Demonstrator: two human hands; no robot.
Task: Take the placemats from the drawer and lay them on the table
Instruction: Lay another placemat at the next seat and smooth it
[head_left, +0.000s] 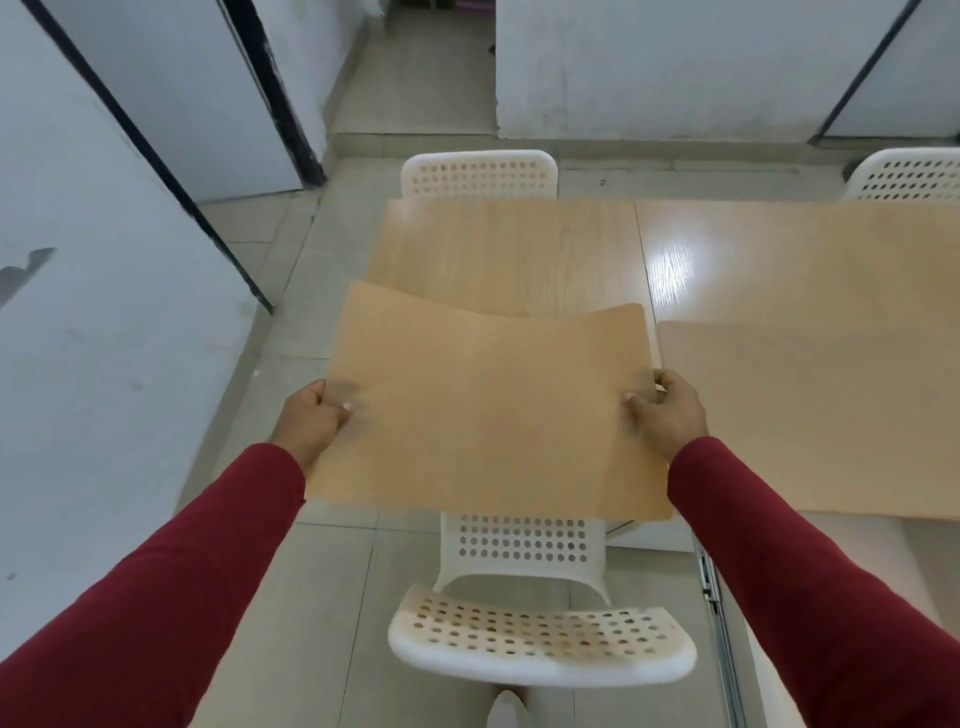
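I hold a tan, wood-look placemat (483, 410) flat in the air over the near left end of the table (675, 260). My left hand (314, 418) grips its left edge and my right hand (670, 410) grips its right edge, thumbs on top. The mat sags a little in the middle and hides the table's near edge. Three more placemats lie on the table: one at the far left (509, 249), one at the near right (810, 415) and one at the far right (831, 254). No drawer is in view.
A white perforated chair (540, 639) stands right below the held mat, pushed to the table. Two more white chairs stand on the far side, one (478, 174) opposite me and one (909, 174) at the right. White walls close in on the left; tiled floor lies around.
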